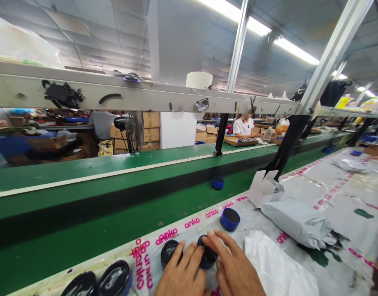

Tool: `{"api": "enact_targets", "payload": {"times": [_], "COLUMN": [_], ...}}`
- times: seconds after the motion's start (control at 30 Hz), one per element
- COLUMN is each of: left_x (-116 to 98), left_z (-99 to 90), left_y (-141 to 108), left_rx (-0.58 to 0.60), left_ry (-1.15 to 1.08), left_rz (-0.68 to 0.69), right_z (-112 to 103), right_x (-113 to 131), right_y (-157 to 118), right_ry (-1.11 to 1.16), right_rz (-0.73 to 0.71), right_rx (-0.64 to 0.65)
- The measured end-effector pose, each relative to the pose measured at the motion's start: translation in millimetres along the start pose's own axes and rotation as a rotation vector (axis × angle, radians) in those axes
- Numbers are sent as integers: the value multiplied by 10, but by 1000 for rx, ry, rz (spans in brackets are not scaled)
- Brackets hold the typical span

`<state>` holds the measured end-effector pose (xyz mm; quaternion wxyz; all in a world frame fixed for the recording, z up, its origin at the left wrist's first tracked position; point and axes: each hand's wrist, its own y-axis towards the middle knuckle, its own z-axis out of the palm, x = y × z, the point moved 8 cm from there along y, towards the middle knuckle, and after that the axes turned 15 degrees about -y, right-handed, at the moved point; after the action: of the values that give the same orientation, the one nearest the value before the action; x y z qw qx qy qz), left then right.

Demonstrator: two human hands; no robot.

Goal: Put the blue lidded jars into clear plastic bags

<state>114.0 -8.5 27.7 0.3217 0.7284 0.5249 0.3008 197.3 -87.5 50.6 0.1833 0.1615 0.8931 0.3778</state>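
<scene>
Both hands are low in the pic, at 6 o'clock. The left hand (183,274) lies flat w/ fingers spread loose, not gripping. Its fingertips touch two small round things: the black disc (168,251) at its 11 o'clock and the dark puck (207,255) at its 1 o'clock. The right hand (235,269) is open too, fingers long and a bit apart. Its first finger rests over the top of the dark puck, thumb just below it. So the puck sits between both hands, pinched lightly from 2 sides, not lifted. It looks round, short, black on top w/ a blue side.

At 12 o'clock from the right hand, near but apart, stands a blue puck (230,218), same shape, black top, blue wall. At 9 o'clock from the left hand lie two shiny black ovals (114,278), side by side at the bottom edge.

All this sits on a table cover (327,193), see-thru plastic w/ pink "anko" words. At 3 o'clock from the hands lies a white bag (278,267); past it, at 2 o'clock, a gray pouch (300,222) and a small white box (263,187), flaps open.

Beyond, at 12 o'clock, runs a green belt (114,193) w/ one blue cap (218,182) on it. Far off, at 1 o'clock, a person in white (243,125) sits by boxes.
</scene>
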Motion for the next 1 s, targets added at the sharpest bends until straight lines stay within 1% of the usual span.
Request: {"api": "enact_targets", "payload": {"times": [0.13, 0.23, 0.37, 0.5, 0.57, 0.63, 0.77, 0.83, 0.9, 0.93, 1.0], "left_x": [21, 11, -22, -13, 9, 25, 64, 82, 121, 153, 204], "left_z": [43, 29, -21, -51, -35, -6, 14, -28, -124, -192, -360], "left_y": [-9, 35, 93, 89, 69, 51, 58, 80, 99, 102, 88], "left_rx": [22, 16, 3, -3, 3, 9, 33, 68, 110, 125, 135], "left_ry": [-5, -5, 10, 2, -25, -58, -81, -87, -79, -63, -24], "left_rz": [3, 1, 8, -3, -21, -35, -54, -36, -29, -40, -67], "right_z": [-31, -31, -1, -46, -95, -116, -101, -76, -35, 1, 116], "right_x": [71, 36, -63, 73, 94, 84, 147, 75, 5, -4, 7], "right_y": [5, -45, -92, -77, -33, 10, 11, -27, -65, -73, -73], "right_ry": [-138, -217, -310, -247, -241, -270, -251, -211, -150, -117, -71], "right_rz": [-102, -147, -84, -107, -45, 22, -36, 43, 117, 125, 122], "right_rx": [-53, -77, -40, -64, -87, -75, -52, -33, 1, 36, 163]}}
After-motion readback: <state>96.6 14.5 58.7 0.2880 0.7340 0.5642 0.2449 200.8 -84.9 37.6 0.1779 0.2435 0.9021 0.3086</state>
